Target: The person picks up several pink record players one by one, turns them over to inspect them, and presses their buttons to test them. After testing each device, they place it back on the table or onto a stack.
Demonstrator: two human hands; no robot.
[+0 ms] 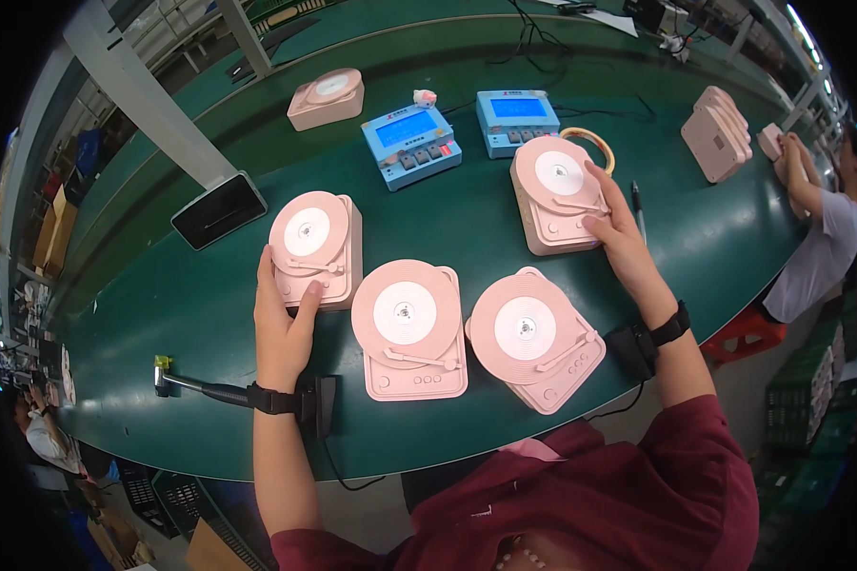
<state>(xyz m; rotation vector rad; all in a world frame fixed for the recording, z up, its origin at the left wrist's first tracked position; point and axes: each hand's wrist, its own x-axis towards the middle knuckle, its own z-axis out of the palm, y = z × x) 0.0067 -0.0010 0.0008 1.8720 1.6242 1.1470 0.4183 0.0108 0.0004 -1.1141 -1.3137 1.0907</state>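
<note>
Green worktop (152, 324), viewed remotely: I find left hand (286, 328) grasping a pink turntable (314, 243), right hand (624, 233) grasping a second turntable (554, 195), two blue devices (412, 145) beyond.

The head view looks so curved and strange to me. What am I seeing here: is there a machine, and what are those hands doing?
There is no robot here, just a person's bare hands. A wide fisheye camera on the head looks down, so straight edges bend. The left hand grips one pink toy record player, and the right hand grips another record player; I can't tell whether either is lifted. Each wrist wears a black strap.

Between the forearms, two more pink players lie on the green table. Farther back are two blue boxes with screens, a ring of tape and one more pink player.
</note>
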